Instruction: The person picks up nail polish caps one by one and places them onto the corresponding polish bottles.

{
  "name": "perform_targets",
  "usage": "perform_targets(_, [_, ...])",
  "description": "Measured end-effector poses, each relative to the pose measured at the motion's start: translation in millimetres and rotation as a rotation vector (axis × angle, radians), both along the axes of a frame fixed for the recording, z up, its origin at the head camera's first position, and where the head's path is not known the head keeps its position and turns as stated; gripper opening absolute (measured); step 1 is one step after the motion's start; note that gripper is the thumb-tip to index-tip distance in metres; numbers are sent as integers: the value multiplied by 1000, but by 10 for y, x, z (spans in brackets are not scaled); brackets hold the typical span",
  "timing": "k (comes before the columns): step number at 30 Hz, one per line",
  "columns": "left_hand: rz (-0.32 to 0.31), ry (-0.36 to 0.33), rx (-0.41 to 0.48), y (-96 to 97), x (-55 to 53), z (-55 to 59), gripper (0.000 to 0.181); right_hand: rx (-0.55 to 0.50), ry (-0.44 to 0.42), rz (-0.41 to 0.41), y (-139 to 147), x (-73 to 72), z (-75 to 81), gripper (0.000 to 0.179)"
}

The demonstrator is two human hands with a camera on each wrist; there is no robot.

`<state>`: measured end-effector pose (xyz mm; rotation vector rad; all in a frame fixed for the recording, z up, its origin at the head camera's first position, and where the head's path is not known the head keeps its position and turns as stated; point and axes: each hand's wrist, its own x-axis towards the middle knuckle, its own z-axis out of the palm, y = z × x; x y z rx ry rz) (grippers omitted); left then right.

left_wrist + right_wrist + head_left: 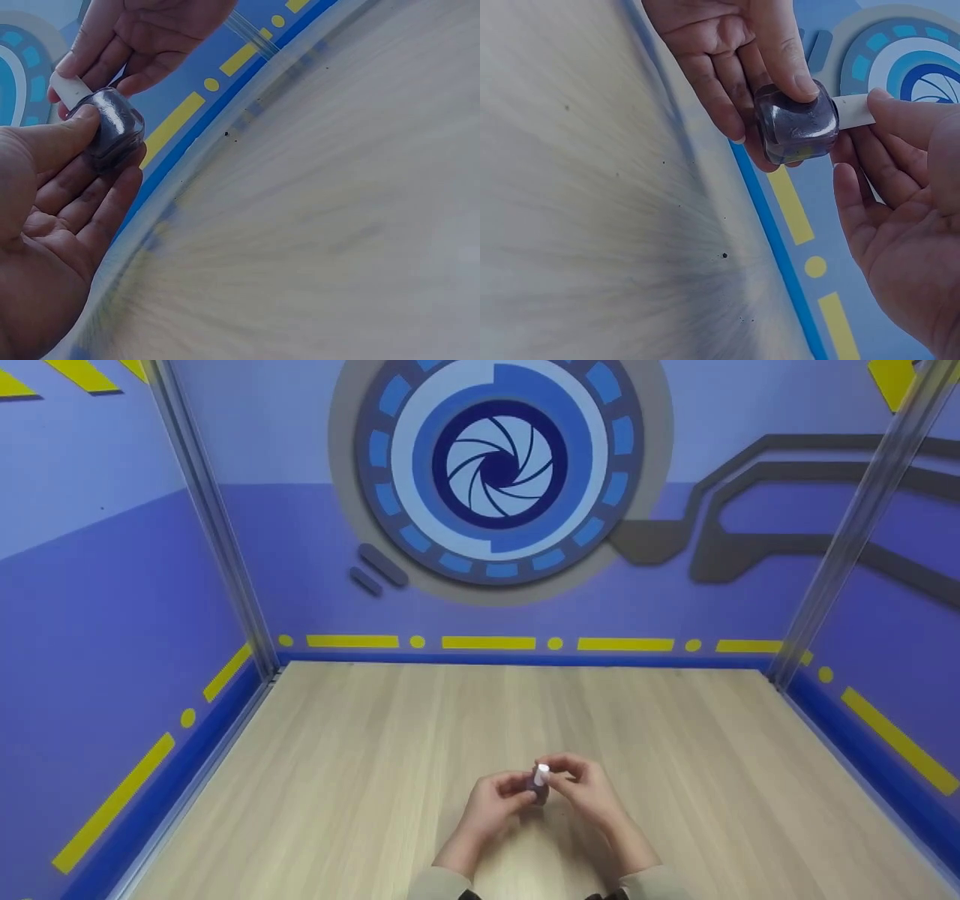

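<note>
bottle (pixel 799 131), cap (pixel 853 111) upward, perhaps slightly tilted

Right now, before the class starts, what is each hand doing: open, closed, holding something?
Left hand: closed, holding the dark bottle.
Right hand: closed, pinching the bottle's white cap.

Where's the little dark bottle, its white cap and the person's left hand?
Dark bottle (pixel 800 132), right wrist view: middle of its side.
White cap (pixel 855 111), right wrist view: middle of its side.
Left hand (pixel 490 805), head view: middle of the hand.
</note>
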<state>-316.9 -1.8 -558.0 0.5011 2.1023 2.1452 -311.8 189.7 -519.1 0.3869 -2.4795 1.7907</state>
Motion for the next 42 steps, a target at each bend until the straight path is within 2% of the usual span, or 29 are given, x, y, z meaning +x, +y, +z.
perform_targets(9, [-4,4,-1,-1,-13,-12,28,10,-12,-58,-29,-1,-4,15])
perform_targets(18, [-25,0,34,6,-20,-23,26,-4,-22,-117,-74,11,0,15])
perform_targets(24, [-28,5,15,0,-14,-18,27,-10,-8,-148,-102,3,-35,14])
perform_targets(29, [-16,13,-24,-9,-11,-3,26,-46,-22,-108,-85,-11,-45,17])
perform_targets(34, [2,18,-48,-15,-10,4,26,-40,-15,4,-20,-7,-33,32])
perform_targets(36, [5,9,-42,-14,-6,9,27,-30,4,49,0,-11,-34,33])
perform_targets(39, [8,4,-30,-7,0,9,28,-10,14,68,13,-19,-37,29])
perform_targets(42, [9,5,-29,-4,3,9,29,2,10,51,13,-19,-38,26])
